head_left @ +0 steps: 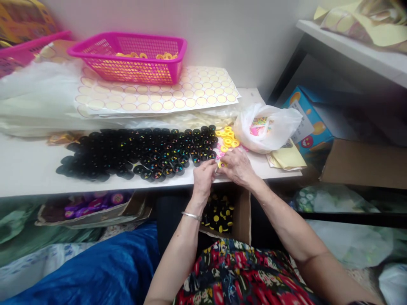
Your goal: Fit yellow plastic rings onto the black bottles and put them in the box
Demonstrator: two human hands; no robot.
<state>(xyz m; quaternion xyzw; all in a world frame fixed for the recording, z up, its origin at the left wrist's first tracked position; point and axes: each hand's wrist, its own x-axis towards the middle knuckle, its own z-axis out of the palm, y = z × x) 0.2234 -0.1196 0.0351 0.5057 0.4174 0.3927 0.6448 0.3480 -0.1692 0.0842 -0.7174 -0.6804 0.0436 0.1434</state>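
Note:
My left hand (204,173) and my right hand (237,167) meet at the front edge of the white table (28,169), fingers pinched together around a small yellow ring piece (221,164). Just left of them lie several rows of small black round containers (140,152), some with coloured bits inside. A little pile of yellow rings (228,137) sits behind my right hand. A metal bangle is on my left wrist.
A pink basket (133,57) with yellow rings rests on sheets of round stickers (190,95) at the back. A white plastic bag (267,127) lies right of the rings. Under the table a cardboard box (222,214) holds capped black containers. A blue carton (307,123) stands on the right.

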